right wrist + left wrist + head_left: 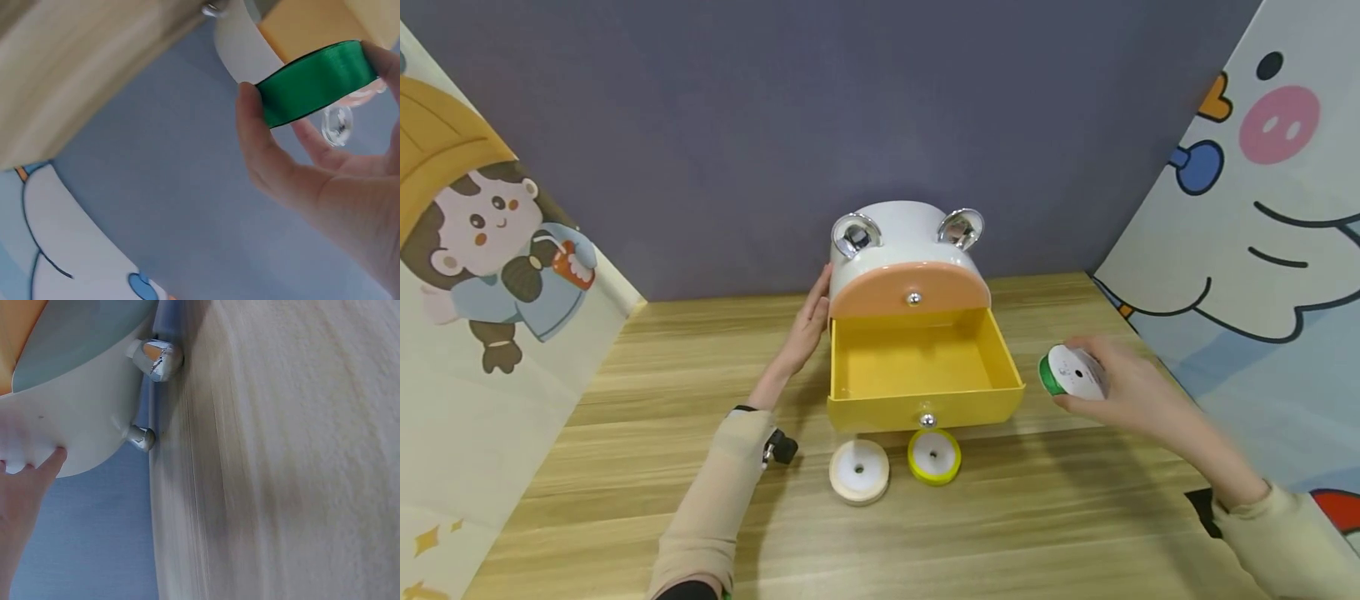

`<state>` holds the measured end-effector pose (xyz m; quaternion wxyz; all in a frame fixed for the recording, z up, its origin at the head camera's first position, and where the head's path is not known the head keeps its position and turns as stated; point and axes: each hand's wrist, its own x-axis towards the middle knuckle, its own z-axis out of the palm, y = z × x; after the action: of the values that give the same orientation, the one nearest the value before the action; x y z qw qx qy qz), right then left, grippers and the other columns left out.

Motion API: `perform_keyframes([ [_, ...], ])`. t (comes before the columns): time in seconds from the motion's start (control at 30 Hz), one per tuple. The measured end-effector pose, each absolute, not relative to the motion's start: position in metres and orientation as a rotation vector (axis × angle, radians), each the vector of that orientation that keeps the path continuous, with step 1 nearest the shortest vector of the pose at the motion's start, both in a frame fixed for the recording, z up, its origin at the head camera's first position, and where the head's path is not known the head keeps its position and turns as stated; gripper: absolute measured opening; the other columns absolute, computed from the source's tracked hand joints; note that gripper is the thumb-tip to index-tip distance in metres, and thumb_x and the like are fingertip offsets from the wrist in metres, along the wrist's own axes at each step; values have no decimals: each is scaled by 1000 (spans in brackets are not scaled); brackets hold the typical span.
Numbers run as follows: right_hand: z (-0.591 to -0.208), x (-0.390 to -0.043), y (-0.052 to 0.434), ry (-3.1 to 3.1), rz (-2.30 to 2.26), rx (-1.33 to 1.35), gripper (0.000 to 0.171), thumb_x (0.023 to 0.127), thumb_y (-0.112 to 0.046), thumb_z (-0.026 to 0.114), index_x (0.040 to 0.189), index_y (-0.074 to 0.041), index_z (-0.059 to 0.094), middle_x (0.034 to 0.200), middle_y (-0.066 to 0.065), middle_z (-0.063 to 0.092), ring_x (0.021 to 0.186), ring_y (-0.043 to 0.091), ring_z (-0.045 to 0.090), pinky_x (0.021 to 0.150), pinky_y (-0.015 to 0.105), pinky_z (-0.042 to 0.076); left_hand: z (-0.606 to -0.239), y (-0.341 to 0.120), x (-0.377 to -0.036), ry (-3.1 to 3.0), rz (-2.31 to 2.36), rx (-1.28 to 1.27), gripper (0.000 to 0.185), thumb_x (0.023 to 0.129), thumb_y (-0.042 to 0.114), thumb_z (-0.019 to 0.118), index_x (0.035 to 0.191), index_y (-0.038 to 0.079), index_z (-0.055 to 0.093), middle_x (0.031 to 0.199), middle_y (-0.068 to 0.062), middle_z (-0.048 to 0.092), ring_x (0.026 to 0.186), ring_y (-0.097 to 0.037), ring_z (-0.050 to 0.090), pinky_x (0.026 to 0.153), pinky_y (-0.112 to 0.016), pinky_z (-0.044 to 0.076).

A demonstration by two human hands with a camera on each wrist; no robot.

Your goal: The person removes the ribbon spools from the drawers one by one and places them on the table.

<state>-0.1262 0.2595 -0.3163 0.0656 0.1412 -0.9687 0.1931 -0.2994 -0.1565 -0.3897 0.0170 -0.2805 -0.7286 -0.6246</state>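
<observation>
My right hand [1123, 387] grips a spool of green ribbon [1070, 372] above the table, to the right of the drawer. In the right wrist view the green ribbon [319, 81] sits between thumb and fingers. My left hand [807, 329] rests against the left side of a white storage box [902, 233] with silver ears; in the left wrist view its straight fingertips touch the white wall [81, 425]. The box's yellow drawer [925, 408] is pulled out, its inside bare. In front of it lie a cream ribbon spool [859, 471] and a yellow ribbon spool [934, 456].
Above the drawer is an orange front [912, 289] with a silver knob. The wooden table [700, 400] meets a grey back wall [737, 167]. Cartoon-printed panels [1225, 208] stand on both sides. The box stands on silver feet [159, 360].
</observation>
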Motion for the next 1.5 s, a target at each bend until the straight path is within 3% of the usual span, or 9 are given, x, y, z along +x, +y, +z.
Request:
perform_keyframes([
  [0.27,-351,-122,261,-2928,640,425,71,75,-28,86,128,4,52,109,22,64,88,25,58,68,32,49,-388,-157,-298,-2284,-1959,-870,54,110,18,26,161,20,11,170,-3,1,156,-29,8,123,-58,22],
  [0.63,-401,-119,250,-3003,699,338,68,73,-27,85,127,-1,52,108,26,61,87,25,57,68,37,51,-388,-158,-297,-2287,-1961,-872,54,110,23,26,161,20,9,170,-4,0,156,-30,7,122,-59,22],
  [0.87,-420,-119,241,-3021,701,316,68,74,-23,84,128,1,50,115,33,57,94,34,61,72,49,56,-388,-158,-296,-2299,-1966,-864,54,110,23,25,161,21,8,170,-4,2,156,-31,10,121,-59,25],
  [1.0,-426,-120,238,-3018,719,305,68,74,-22,84,128,1,50,114,32,57,93,32,60,72,47,56,-391,-159,-298,-2285,-1957,-880,54,110,26,25,161,20,8,170,-4,2,156,-33,10,121,-61,24],
  [1.13,-430,-120,236,-2997,725,322,66,73,-20,84,126,0,52,109,29,58,89,29,59,68,43,55,-402,-160,-308,-2281,-1942,-875,53,110,32,25,161,30,10,170,4,4,156,-29,12,120,-61,26],
  [1.23,-433,-120,236,-2997,705,329,66,72,-20,84,126,-1,52,108,29,58,88,29,59,67,42,55,-412,-161,-316,-2274,-1937,-879,54,107,46,28,158,40,13,168,12,7,156,-25,15,119,-61,28],
  [1.33,-436,-120,235,-2999,664,335,67,70,-19,85,126,-1,52,109,28,58,88,28,59,67,42,55,-415,-162,-318,-2261,-1944,-892,57,104,55,30,158,42,14,168,14,8,155,-24,16,118,-61,28],
  [1.5,-438,-118,233,-2993,595,360,69,70,-19,86,127,-1,52,110,28,58,87,28,58,66,40,54,-403,-160,-309,-2270,-1968,-884,53,110,32,25,161,31,10,170,4,4,156,-29,13,119,-62,26],
])
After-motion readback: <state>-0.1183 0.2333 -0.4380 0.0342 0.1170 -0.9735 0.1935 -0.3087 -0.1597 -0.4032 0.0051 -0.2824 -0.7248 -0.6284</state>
